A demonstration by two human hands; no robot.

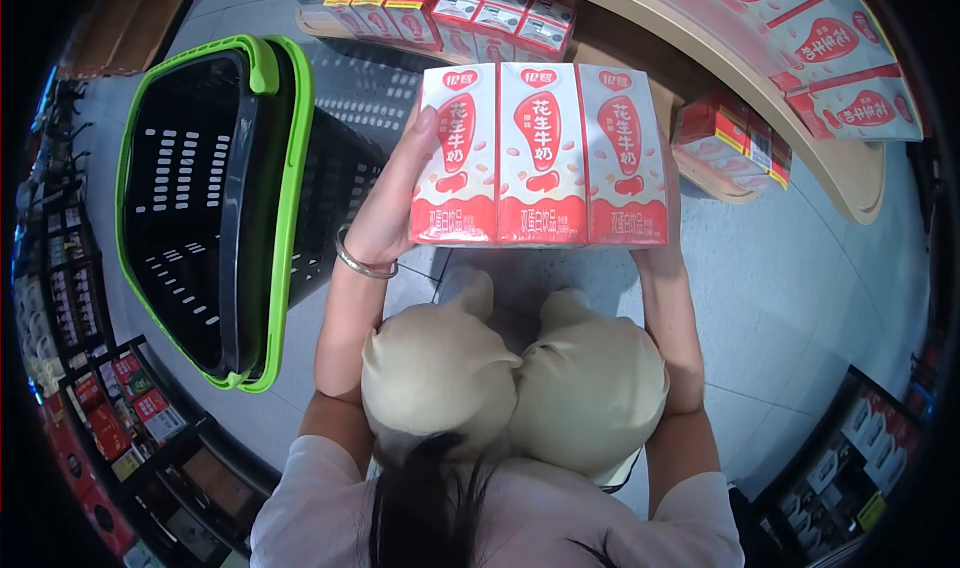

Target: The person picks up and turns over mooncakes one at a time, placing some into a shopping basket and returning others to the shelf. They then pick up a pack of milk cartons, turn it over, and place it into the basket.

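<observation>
A shrink-wrapped pack of peanut milk cartons (pixel 541 168), white with red print, is held up in front of my knees, three cartons showing across its front. My left hand (pixel 395 193) grips its left side, the thumb lying on the front of the end carton. On the opposite side my right hand (pixel 662 248) supports the lower right edge; most of its fingers are hidden behind the pack. To the left stands a black shopping basket (pixel 185 248) with a bright green rim and handle, nothing visible inside it.
Ahead, a curved wooden shelf (pixel 690 43) carries more red and white carton packs (pixel 830 43). Further packs (pixel 500 18) sit on a lower shelf at the back. Dark racks with boxed goods (pixel 130 408) line the left, and another rack (pixel 860 448) stands at lower right.
</observation>
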